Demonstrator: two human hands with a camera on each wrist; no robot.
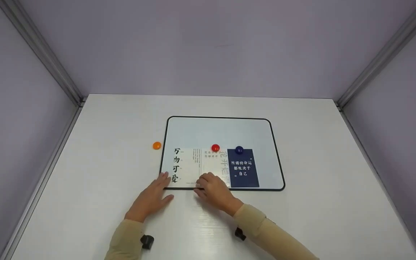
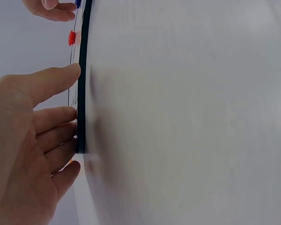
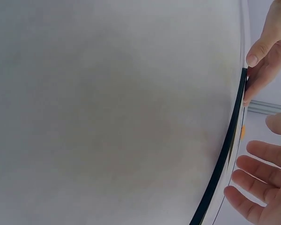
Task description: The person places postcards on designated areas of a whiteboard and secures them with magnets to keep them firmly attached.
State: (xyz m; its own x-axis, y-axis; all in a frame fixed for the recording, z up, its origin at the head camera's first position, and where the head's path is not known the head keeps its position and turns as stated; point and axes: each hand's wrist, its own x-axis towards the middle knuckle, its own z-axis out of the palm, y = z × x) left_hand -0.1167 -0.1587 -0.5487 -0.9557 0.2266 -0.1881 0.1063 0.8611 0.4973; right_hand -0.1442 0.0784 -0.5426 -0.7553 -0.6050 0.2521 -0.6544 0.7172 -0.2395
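A whiteboard (image 1: 222, 131) with a black rim lies on the table. Along its near half are a white card (image 1: 187, 164) with black characters, a pale card (image 1: 213, 164) with grey characters, and a dark blue card (image 1: 243, 177). A red magnet (image 1: 215, 148) sits on the pale card's top edge, and a dark blue magnet (image 1: 239, 150) on the blue card's. My left hand (image 1: 152, 198) rests at the board's near left corner, fingers extended. My right hand (image 1: 215, 191) lies over the near edge of the cards, its fingers loosely bent with nothing visible between them (image 3: 267, 173).
An orange magnet (image 1: 157, 145) lies on the white table (image 1: 114, 130) just left of the board. Pale walls (image 1: 208, 50) enclose the table at the back and both sides, with metal posts (image 1: 45, 50) in the corners.
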